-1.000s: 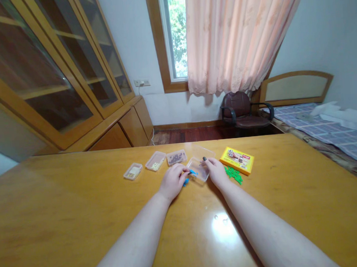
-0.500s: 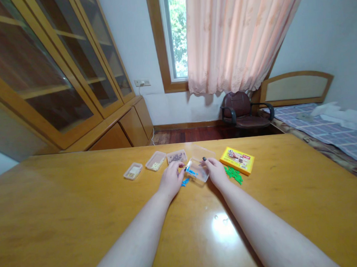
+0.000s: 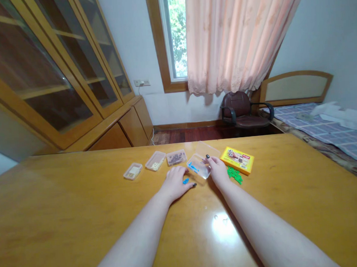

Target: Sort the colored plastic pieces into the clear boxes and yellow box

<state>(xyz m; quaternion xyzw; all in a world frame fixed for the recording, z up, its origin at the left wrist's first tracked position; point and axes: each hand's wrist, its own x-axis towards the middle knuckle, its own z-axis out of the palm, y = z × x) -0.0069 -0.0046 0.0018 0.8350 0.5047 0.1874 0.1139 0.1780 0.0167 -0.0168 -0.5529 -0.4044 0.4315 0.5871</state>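
Observation:
My right hand (image 3: 218, 170) grips the right side of a clear plastic box (image 3: 204, 173), tilted a little, its see-through lid (image 3: 209, 147) swung back on the far side. Several small blue pieces (image 3: 193, 167) lie at the box's left end. On the table to the left, my left hand (image 3: 176, 182) is spread, thumb and fingers apart around a few loose blue pieces (image 3: 185, 181). Beside my right hand lies a heap of small green pieces (image 3: 234, 175).
A yellow box (image 3: 237, 160) stands behind the green heap. Left of the clear box sit a container of dark pieces (image 3: 176, 157), one of cream pieces (image 3: 155, 161) and a smaller container (image 3: 133, 171). The wooden table's (image 3: 81, 220) far edge runs just behind them.
My left hand has moved off the clear box, down toward the loose blue pieces, and its fingers have opened. The box has shifted slightly right in my right hand.

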